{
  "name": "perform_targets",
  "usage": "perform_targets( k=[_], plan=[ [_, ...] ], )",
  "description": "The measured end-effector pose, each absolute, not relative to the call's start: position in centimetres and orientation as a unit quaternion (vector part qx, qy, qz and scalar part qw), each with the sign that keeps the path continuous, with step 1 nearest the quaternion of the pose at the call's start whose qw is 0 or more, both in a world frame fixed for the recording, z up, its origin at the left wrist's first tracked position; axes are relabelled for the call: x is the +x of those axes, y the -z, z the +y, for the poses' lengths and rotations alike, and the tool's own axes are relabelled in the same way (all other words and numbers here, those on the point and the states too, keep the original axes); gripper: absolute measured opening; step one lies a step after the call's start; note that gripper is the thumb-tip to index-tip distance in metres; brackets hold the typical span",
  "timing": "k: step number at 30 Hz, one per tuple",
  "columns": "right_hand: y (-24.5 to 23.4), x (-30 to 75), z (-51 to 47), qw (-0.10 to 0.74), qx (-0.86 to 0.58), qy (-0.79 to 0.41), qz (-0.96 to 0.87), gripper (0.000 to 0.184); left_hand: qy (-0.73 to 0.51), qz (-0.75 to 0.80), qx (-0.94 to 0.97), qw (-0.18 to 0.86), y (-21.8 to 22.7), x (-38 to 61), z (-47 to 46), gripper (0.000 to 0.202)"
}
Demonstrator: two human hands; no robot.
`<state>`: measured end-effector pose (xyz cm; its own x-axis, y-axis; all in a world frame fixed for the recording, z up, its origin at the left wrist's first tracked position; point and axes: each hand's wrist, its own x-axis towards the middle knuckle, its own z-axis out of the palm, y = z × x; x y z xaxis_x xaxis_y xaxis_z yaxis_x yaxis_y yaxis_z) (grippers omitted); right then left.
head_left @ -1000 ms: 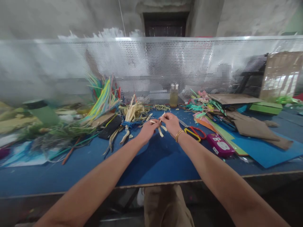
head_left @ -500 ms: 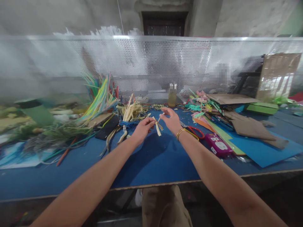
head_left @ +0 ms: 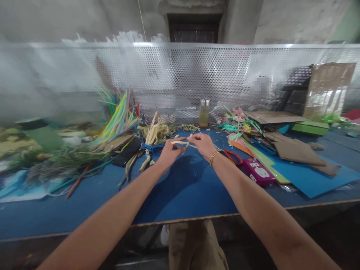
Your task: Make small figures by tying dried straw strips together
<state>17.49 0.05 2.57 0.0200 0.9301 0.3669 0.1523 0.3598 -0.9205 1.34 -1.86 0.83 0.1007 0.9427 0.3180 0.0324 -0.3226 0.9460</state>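
Both my hands meet above the middle of the blue table [head_left: 182,187]. My left hand [head_left: 170,152] pinches pale straw strips [head_left: 180,142] that lie nearly level between the two hands. My right hand [head_left: 204,144], with a gold bracelet on the wrist, pinches the other end of the same strips. A heap of loose dried straw [head_left: 156,132] lies just behind my left hand.
Red-and-yellow scissors [head_left: 232,156] and a magenta box [head_left: 257,171] lie right of my right hand. Coloured paper sheets [head_left: 306,176] and brown card cover the right side. A bunch of coloured sticks [head_left: 119,116], a small jar [head_left: 204,112] and a perforated metal screen [head_left: 180,75] stand behind.
My hands first drew slightly apart with the strips hanging down, then closed together again. The strips now lie nearly level between them.
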Motion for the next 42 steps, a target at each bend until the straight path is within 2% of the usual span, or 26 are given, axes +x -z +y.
perform_targets(
  k=[4,11,18,23,29,33,37,42],
  plan=[
    [-2.4,17.0,-0.4,0.563,-0.439,-0.387,-0.583,0.024,-0.499,0.395,0.614,0.467,-0.9,1.5,-2.1,0.04],
    [-1.6,16.1,-0.4,0.559,-0.401,-0.417,-0.594,0.023,-0.501,0.394,0.53,0.559,-1.1,2.0,-2.6,0.04],
    [-1.4,15.7,-0.4,0.588,-0.416,-0.36,-0.593,0.023,-0.529,0.387,0.526,0.542,-1.1,2.2,-2.2,0.025],
    [-1.4,16.0,0.1,0.616,-0.416,-0.335,-0.579,0.017,-0.523,0.391,0.533,0.539,-1.4,2.6,-2.3,0.026],
    [-1.6,17.6,1.0,0.529,-0.42,-0.321,-0.664,0.014,-0.505,0.402,0.549,0.531,-0.9,1.8,-2.2,0.032],
    [-2.4,18.3,0.6,0.517,-0.407,-0.235,-0.715,0.021,-0.487,0.428,0.574,0.501,-1.1,1.5,-2.2,0.032],
    [-2.7,18.1,0.2,0.462,-0.4,-0.162,-0.775,0.012,-0.467,0.429,0.591,0.499,-1.4,1.8,-2.6,0.026],
    [-2.7,17.5,-0.3,0.455,-0.417,-0.157,-0.771,0.007,-0.443,0.45,0.594,0.499,-1.7,2.1,-3.2,0.023]
  ],
)
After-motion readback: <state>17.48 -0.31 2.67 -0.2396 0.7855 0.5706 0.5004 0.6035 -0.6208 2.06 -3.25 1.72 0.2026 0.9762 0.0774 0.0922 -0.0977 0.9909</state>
